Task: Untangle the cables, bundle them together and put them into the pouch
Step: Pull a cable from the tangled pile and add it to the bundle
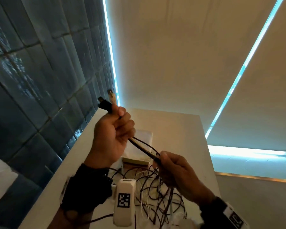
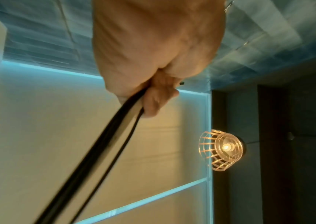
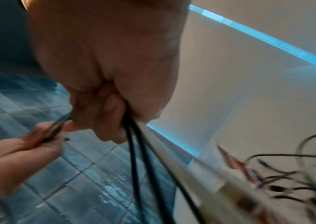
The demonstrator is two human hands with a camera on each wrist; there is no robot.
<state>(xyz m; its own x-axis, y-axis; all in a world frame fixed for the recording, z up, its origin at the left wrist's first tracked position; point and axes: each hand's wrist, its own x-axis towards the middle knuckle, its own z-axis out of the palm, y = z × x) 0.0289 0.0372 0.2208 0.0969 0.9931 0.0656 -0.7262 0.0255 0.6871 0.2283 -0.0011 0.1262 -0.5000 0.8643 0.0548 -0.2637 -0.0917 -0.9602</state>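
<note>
Hands, left (image 1: 111, 134) and right (image 1: 177, 172), both fisted round the cables (image 1: 143, 147) above the table (image 1: 180, 129).

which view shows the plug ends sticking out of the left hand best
The head view: a black and a white plug stand clear above the left hand. The left wrist view shows only a dark tip behind the fingers; the right wrist view shows none clearly.

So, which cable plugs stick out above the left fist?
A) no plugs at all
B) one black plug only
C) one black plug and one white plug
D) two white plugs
C: in the head view, a black plug and a white plug stand side by side above the left hand, which grips their cables.
</note>
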